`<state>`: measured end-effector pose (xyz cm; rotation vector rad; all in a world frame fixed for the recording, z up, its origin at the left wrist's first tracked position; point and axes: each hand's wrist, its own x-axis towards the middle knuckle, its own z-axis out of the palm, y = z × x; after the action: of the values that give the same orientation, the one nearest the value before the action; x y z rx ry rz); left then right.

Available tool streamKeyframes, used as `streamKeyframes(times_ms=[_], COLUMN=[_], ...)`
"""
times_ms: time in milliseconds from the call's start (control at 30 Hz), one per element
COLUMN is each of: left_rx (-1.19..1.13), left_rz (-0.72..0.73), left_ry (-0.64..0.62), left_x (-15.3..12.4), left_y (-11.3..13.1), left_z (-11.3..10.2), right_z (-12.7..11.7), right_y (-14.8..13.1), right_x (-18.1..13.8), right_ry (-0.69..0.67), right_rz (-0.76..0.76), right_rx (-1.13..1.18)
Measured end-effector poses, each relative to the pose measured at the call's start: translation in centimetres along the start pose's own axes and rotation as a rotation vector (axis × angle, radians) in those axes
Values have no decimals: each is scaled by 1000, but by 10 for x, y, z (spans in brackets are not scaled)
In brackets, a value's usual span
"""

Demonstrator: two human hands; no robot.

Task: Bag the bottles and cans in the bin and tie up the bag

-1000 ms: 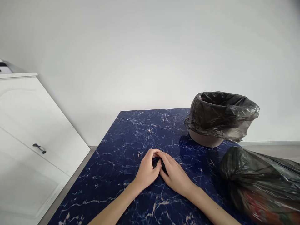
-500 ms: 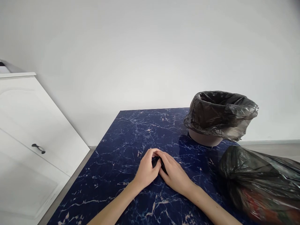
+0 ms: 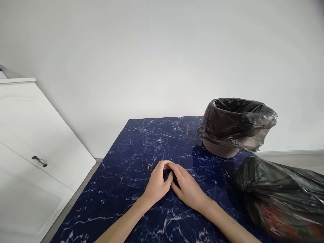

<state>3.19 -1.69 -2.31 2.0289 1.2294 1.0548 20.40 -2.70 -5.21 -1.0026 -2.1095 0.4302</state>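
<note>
My left hand (image 3: 157, 184) and my right hand (image 3: 188, 189) rest together on the dark blue marbled table (image 3: 131, 158), fingertips touching. Between them they pinch a small black object (image 3: 169, 175), mostly hidden by the fingers; it looks like folded black plastic. Both hands are closed around it. To the right at the back stands a round bin lined with a black bag (image 3: 236, 126). A filled black rubbish bag (image 3: 278, 197) lies at the right near edge, close to my right forearm.
A white cabinet (image 3: 30, 152) with a dark handle (image 3: 39, 161) stands left of the table. A plain white wall runs behind. Grey floor shows between cabinet and table.
The hands have stayed together on the small black object. The view has drifted slightly, so everything sits a little further left.
</note>
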Motion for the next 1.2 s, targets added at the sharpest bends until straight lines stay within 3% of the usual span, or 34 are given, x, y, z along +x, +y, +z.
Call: streamKeyframes(times_ms=[1200], left_rx=[12], left_rz=[3], left_ry=[1], left_x=[0], left_y=[1], left_z=[0], right_z=[-2], right_y=[-1], right_x=[1], right_ry=[-15], right_rz=[21], right_rx=[0])
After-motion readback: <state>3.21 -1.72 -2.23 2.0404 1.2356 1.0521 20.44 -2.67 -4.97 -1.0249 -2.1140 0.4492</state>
